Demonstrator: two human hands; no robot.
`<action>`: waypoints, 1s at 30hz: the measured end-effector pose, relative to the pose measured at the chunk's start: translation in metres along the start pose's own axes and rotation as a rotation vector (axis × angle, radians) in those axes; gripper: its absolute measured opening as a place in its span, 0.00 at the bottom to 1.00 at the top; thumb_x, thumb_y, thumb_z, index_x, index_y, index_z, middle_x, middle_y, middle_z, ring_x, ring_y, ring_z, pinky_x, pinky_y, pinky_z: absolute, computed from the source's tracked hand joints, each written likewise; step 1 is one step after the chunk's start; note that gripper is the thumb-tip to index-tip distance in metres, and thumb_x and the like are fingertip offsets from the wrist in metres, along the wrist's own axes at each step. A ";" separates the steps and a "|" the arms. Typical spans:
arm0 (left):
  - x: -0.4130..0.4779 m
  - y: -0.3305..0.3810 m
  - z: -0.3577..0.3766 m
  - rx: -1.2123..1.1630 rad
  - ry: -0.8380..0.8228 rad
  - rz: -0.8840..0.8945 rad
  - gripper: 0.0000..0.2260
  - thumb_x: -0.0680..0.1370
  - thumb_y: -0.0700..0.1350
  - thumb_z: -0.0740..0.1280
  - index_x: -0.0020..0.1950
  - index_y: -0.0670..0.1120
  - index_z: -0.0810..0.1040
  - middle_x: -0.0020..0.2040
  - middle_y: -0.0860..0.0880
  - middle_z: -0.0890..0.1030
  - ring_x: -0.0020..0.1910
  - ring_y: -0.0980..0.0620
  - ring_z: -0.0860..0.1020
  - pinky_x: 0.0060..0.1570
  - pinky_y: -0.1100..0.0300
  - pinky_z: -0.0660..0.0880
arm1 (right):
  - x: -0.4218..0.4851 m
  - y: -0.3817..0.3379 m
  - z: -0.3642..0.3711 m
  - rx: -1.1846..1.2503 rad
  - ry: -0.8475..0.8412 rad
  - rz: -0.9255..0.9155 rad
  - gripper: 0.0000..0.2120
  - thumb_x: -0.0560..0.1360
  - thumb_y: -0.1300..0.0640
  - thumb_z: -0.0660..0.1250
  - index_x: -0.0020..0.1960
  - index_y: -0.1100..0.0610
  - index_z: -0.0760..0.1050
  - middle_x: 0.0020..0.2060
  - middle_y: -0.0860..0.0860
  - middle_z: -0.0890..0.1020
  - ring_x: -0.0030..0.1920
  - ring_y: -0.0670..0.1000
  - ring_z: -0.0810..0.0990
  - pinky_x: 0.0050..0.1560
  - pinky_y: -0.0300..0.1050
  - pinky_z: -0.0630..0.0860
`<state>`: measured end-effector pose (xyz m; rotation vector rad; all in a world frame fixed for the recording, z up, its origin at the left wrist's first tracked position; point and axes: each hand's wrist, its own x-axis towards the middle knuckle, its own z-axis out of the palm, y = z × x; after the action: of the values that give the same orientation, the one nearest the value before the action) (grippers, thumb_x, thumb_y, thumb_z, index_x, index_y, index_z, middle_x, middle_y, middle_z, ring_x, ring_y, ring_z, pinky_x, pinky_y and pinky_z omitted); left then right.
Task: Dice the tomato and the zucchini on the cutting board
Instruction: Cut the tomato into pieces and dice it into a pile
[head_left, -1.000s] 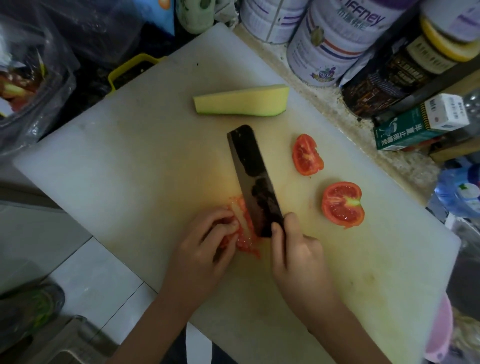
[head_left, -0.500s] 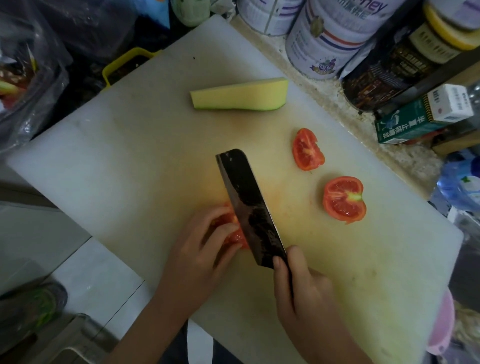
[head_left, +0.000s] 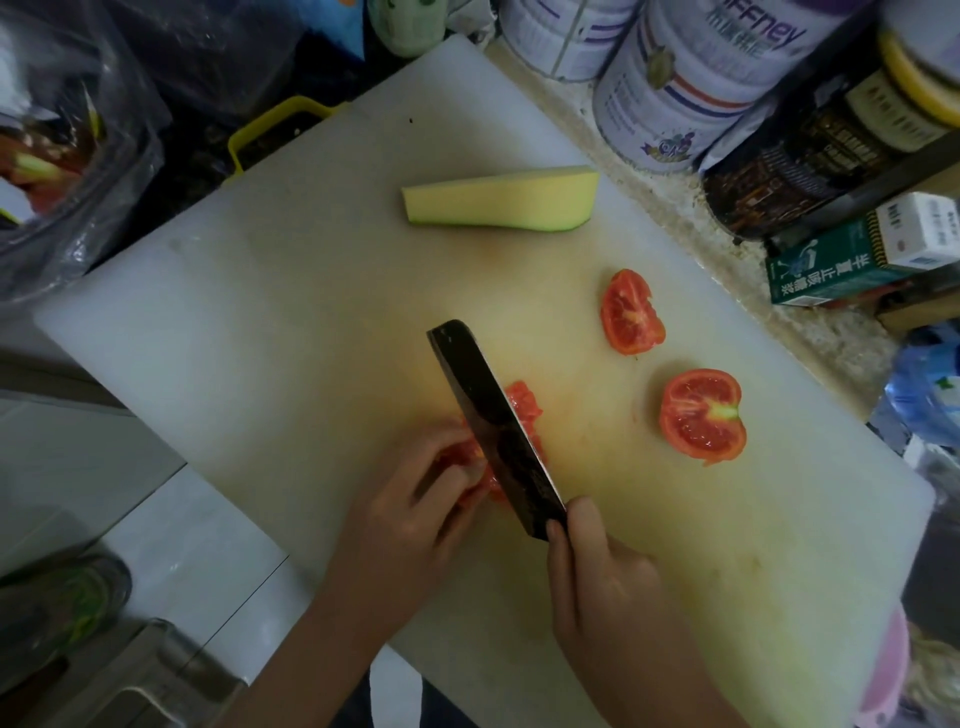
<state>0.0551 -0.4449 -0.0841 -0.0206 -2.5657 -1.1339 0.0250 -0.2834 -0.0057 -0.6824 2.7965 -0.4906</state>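
My right hand grips the knife, its blade in the tomato piece that my left hand pinches at the near middle of the board. I'd tuck those fingertips clear and chop straight down. The zucchini lies at the far side, uncut.

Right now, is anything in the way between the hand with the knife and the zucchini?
Only the tomato being cut, just ahead of the right hand under the knife. Past it the cutting board is bare up to the zucchini. The tomato wedge and tomato half sit off to the right.
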 end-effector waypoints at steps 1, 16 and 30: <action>0.000 0.000 0.000 0.006 -0.004 -0.007 0.05 0.76 0.39 0.71 0.47 0.37 0.81 0.58 0.42 0.79 0.57 0.47 0.78 0.55 0.54 0.77 | 0.000 -0.001 0.004 -0.068 -0.003 0.005 0.05 0.75 0.55 0.59 0.44 0.55 0.63 0.20 0.47 0.63 0.15 0.53 0.64 0.18 0.40 0.52; 0.002 0.000 0.000 -0.016 0.034 -0.016 0.07 0.76 0.41 0.70 0.44 0.37 0.81 0.54 0.43 0.80 0.55 0.50 0.77 0.58 0.64 0.73 | 0.012 -0.008 0.020 -0.065 0.006 0.076 0.09 0.78 0.52 0.53 0.51 0.58 0.66 0.17 0.51 0.70 0.14 0.54 0.67 0.16 0.40 0.55; -0.002 -0.004 0.002 -0.032 0.043 -0.001 0.10 0.77 0.47 0.69 0.53 0.42 0.79 0.59 0.44 0.78 0.59 0.49 0.76 0.60 0.60 0.74 | 0.025 0.007 -0.014 0.262 0.005 0.010 0.09 0.80 0.51 0.55 0.41 0.49 0.60 0.21 0.46 0.66 0.23 0.50 0.68 0.23 0.39 0.57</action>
<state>0.0557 -0.4458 -0.0891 -0.0018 -2.5103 -1.1628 -0.0033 -0.2854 0.0017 -0.6097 2.6703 -0.8383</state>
